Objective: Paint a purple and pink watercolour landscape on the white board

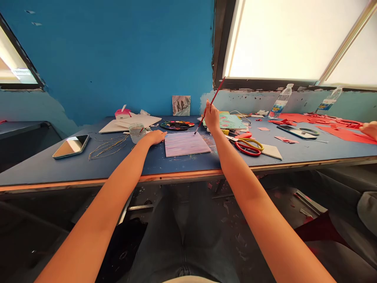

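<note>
A red-handled paintbrush (217, 92) is pinched in my right hand (212, 117), its handle slanting up to the right. The brush tip meets the upper right part of a small painted canvas (187, 144) streaked in pink, lilac and blue. My left hand (156, 137) rests at the canvas's left edge, fingers stretched toward it and partly hidden. Behind the canvas lies a paint palette (176, 125) with dark, red and green paints. A clear water jar (136, 133) stands just beyond my left hand. A small mountain picture (181, 105) leans on the wall.
At left are a phone (71, 146) and loose twine (108, 149). Scissors (249, 146) lie right of my forearm. Farther right are another phone (297, 132), red paper (341, 133), water bottles (280, 103) and another person's hand (369, 129). The table's front edge (182, 177) runs below my arms.
</note>
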`<state>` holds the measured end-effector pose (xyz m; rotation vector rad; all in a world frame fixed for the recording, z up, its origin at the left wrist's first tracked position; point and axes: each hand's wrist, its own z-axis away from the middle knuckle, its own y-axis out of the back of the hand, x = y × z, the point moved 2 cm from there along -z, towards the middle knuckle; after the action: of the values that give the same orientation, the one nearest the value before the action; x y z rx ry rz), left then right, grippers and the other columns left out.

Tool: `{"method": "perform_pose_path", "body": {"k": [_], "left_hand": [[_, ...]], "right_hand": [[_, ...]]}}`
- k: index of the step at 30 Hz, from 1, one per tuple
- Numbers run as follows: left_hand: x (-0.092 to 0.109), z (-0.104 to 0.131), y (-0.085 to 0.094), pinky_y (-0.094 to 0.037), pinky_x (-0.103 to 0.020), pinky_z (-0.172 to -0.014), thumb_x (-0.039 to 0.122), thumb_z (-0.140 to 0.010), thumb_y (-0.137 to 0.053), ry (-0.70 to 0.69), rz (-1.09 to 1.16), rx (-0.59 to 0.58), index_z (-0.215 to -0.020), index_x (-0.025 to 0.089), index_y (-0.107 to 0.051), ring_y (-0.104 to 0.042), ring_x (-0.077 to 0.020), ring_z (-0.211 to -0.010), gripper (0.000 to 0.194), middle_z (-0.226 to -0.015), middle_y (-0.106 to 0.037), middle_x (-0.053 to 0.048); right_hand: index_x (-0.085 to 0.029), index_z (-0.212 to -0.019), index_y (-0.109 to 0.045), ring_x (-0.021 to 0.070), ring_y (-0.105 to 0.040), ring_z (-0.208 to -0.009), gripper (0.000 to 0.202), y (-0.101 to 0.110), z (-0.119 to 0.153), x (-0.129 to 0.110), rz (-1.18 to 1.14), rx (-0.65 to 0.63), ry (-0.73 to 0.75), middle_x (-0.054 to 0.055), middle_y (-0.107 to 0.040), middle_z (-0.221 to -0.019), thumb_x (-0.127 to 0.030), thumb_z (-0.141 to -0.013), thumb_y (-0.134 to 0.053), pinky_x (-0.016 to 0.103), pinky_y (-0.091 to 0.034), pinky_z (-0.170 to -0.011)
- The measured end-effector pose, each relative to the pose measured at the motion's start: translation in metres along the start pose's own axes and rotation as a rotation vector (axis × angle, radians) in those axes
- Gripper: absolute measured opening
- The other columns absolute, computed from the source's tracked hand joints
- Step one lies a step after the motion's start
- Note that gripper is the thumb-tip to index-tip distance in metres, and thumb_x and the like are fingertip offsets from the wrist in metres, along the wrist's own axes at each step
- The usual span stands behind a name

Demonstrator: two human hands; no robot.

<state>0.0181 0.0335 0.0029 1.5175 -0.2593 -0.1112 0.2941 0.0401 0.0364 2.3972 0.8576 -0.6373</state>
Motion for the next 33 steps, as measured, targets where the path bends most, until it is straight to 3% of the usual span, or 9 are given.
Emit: {"method": "perform_pose_path", "body": {"k": [3, 8, 15, 18, 24, 28, 33], "left_hand": [[0.0, -0.001, -0.001, -0.054, -0.049, -0.101, 0.046, -0.1, -0.062, 0.0, 0.002, -0.002, -0.115, 0.013, -0.067, -0.067, -0.0257, -0.11, 0.037, -0.119, -0.069, -0.01], [-0.001, -0.003, -0.002, -0.054, -0.049, -0.101, 0.047, -0.1, -0.061, 0.003, 0.005, -0.004, -0.114, 0.013, -0.068, -0.067, -0.0255, -0.109, 0.037, -0.118, -0.069, -0.01], [0.0, 0.0, 0.0, -0.054, -0.049, -0.101, 0.047, -0.1, -0.061, 0.001, 0.02, 0.0, -0.115, 0.014, -0.067, -0.066, -0.0258, -0.111, 0.037, -0.12, -0.068, -0.01], [0.0, 0.001, 0.0, -0.054, -0.049, -0.101, 0.047, -0.1, -0.061, 0.0, 0.021, 0.001, -0.115, 0.013, -0.067, -0.066, -0.0256, -0.111, 0.037, -0.12, -0.068, -0.01], [0.0, 0.0, 0.0, -0.054, -0.049, -0.101, 0.047, -0.1, -0.061, 0.002, 0.017, 0.004, -0.115, 0.014, -0.067, -0.066, -0.0257, -0.111, 0.037, -0.12, -0.068, -0.01], [0.0, 0.0, 0.0, -0.054, -0.049, -0.1, 0.047, -0.1, -0.061, 0.002, 0.005, -0.001, -0.114, 0.013, -0.067, -0.067, -0.0254, -0.11, 0.037, -0.118, -0.069, -0.01], [0.0, -0.001, 0.0, -0.055, -0.048, -0.099, 0.046, -0.1, -0.062, -0.004, -0.017, -0.008, -0.116, 0.014, -0.067, -0.067, -0.0249, -0.108, 0.036, -0.118, -0.068, -0.01]], "right_hand": [[-0.02, -0.09, -0.065, 0.0226, -0.063, -0.075, 0.079, 0.001, -0.001, 0.004, 0.039, 0.017, -0.037, 0.008, -0.064, -0.078, -0.074, -0.097, -0.008, 0.037, -0.05, -0.077], [-0.019, -0.103, -0.066, 0.026, -0.065, -0.084, 0.076, 0.009, -0.003, 0.007, 0.076, 0.106, -0.091, 0.01, -0.067, -0.088, -0.071, -0.1, -0.011, 0.04, -0.05, -0.08], [-0.023, -0.063, -0.047, 0.0151, -0.052, -0.059, 0.07, -0.006, 0.0, -0.003, -0.27, -0.055, -0.035, 0.002, -0.055, -0.063, -0.079, -0.094, -0.018, 0.032, -0.045, -0.064], [-0.023, -0.058, -0.046, 0.0135, -0.047, -0.057, 0.072, -0.01, 0.0, -0.002, -0.317, -0.132, -0.047, 0.0, -0.049, -0.057, -0.083, -0.09, -0.024, 0.032, -0.042, -0.063], [-0.022, -0.055, -0.046, 0.0142, -0.046, -0.057, 0.069, -0.007, -0.002, 0.002, -0.21, -0.107, -0.111, 0.0, -0.048, -0.057, -0.072, -0.099, -0.027, 0.033, -0.043, -0.068], [-0.022, -0.059, -0.048, 0.0188, -0.055, -0.067, 0.064, -0.002, -0.003, 0.003, -0.09, -0.088, -0.125, 0.003, -0.056, -0.066, -0.063, -0.104, -0.025, 0.038, -0.049, -0.08], [-0.022, -0.076, -0.056, 0.0275, -0.065, -0.095, 0.055, 0.009, -0.006, 0.011, 0.089, 0.015, -0.148, 0.009, -0.065, -0.084, -0.058, -0.105, -0.027, 0.045, -0.05, -0.093]]}}
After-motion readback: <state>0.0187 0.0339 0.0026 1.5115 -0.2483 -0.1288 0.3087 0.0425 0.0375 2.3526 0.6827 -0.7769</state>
